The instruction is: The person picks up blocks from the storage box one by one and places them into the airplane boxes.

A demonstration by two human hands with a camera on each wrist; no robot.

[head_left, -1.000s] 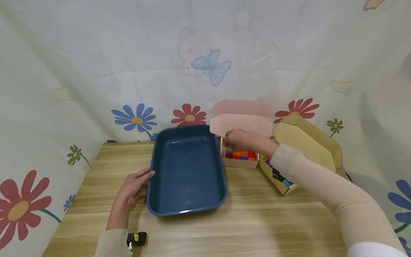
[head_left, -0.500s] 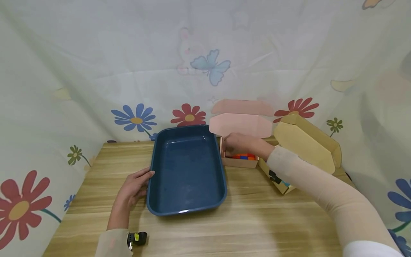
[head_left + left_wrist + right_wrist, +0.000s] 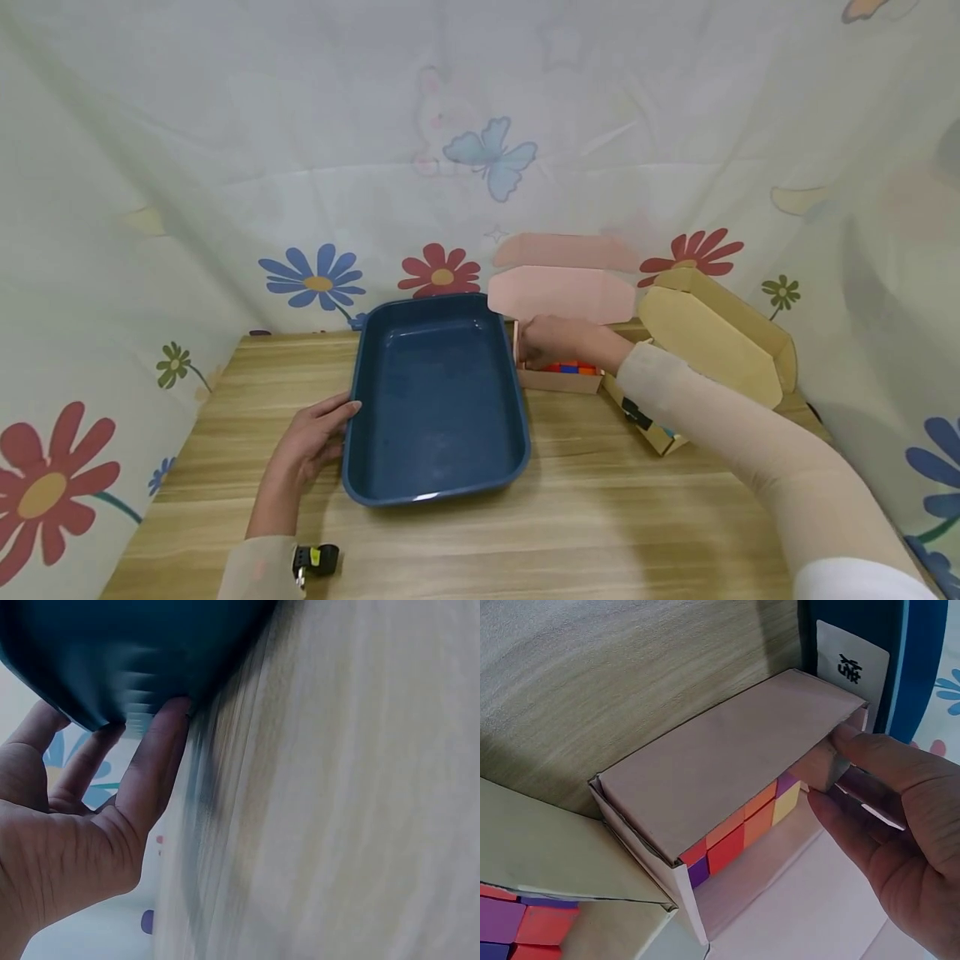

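Note:
In the head view my left hand (image 3: 318, 432) holds the left side of a deep blue tray (image 3: 352, 450), one digit on its rim. The left wrist view shows other fingers of that hand against the tray's outer wall (image 3: 135, 660). My right hand (image 3: 558, 340) reaches into a small pink box (image 3: 558, 382) with its lid up. In the right wrist view, thumb and fingers pinch a brownish block (image 3: 823, 766) at the end of the box. Beside it lie rows of coloured blocks (image 3: 727, 849) in red, orange, purple and yellow, partly hidden by the box wall.
To the right of the pink box stands a yellow-tan box (image 3: 708, 350), lid raised, with coloured blocks (image 3: 540, 922) inside. A white label (image 3: 849, 669) is on the tray's outside. All stand on a wood-grain table (image 3: 585, 508) before a flowered cloth (image 3: 360, 150).
My right hand has lowered slightly into the pink box, and its forearm has shifted a little left, covering more of the blocks. My left hand and the tray stay in place.

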